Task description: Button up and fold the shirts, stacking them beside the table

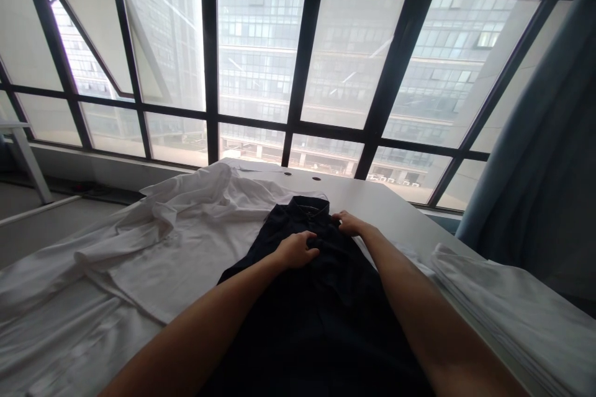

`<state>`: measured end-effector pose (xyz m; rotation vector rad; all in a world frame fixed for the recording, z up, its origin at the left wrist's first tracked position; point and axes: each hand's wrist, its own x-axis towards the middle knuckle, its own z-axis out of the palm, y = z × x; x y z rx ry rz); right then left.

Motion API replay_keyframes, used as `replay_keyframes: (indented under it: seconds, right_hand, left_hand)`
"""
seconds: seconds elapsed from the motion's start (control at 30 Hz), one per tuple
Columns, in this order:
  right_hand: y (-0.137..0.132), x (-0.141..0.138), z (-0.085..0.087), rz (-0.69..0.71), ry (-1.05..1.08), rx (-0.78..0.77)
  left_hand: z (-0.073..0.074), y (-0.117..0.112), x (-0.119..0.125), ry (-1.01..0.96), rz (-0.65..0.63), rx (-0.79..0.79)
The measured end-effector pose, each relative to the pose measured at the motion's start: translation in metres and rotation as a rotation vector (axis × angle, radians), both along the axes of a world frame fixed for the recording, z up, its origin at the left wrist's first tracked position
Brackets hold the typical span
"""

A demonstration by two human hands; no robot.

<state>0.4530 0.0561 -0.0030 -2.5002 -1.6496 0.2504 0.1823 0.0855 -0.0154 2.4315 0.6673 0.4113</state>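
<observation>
A black collared shirt (321,304) lies front up on the table, its collar (310,206) pointing away from me. My left hand (297,250) rests on the upper front of the shirt below the collar, its thumb and forefinger apart. Its other fingers are mostly hidden. Beside the collar, my right hand (350,224) has its fingers closed on the cloth at the shirt's right shoulder edge.
Rumpled white cloth (186,242) spreads over the left of the white table (395,214). Folded white cloth (521,304) is stacked at the right. Large framed windows (261,49) rise behind the table. A blue-grey curtain (526,136) hangs at the right.
</observation>
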Motion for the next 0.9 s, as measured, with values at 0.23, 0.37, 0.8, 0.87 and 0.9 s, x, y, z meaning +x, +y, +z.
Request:
replay_keyframes:
  seconds: [0.23, 0.37, 0.8, 0.87, 0.9]
  right_hand:
    - [0.001, 0.003, 0.005, -0.027, -0.073, -0.024]
    - [-0.009, 0.011, 0.002, -0.062, -0.103, -0.019]
    - [-0.021, -0.003, -0.01, -0.212, -0.068, 0.06]
    - [-0.027, -0.001, -0.009, -0.224, -0.04, 0.047]
    - [-0.029, 0.0, -0.008, -0.229, -0.026, 0.045]
  left_hand:
    - [-0.001, 0.001, 0.001, 0.004, -0.004, -0.009]
    - [-0.001, 0.002, 0.001, 0.013, -0.003, -0.011]
    - [0.005, 0.033, -0.017, 0.076, 0.326, 0.379]
    - [0.004, 0.055, -0.021, 0.139, 0.455, 0.352]
    - [0.004, 0.067, -0.021, 0.166, 0.489, 0.329]
